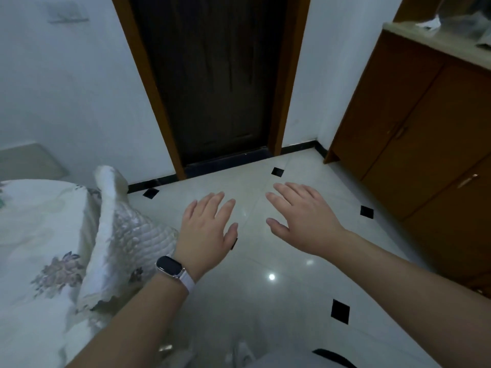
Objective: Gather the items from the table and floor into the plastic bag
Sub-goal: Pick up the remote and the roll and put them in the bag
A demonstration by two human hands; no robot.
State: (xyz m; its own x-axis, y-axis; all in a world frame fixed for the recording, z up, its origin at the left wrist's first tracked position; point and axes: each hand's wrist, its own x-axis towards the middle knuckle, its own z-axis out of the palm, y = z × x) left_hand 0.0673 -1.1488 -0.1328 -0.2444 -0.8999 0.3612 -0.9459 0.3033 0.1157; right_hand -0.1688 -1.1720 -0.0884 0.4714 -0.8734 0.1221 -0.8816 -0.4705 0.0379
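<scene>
Grip: left hand [210,229], right hand [305,219] both spread apart, empty | palms down over floor [292,301] | pointing toward door [212,75]

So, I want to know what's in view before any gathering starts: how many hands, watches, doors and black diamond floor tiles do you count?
Hands: 2, the left hand and right hand, both empty.
Watch: 1, on the left wrist.
Door: 1.
Black diamond tiles: 5, one mostly hidden by the left hand.
Total: 9.
</scene>
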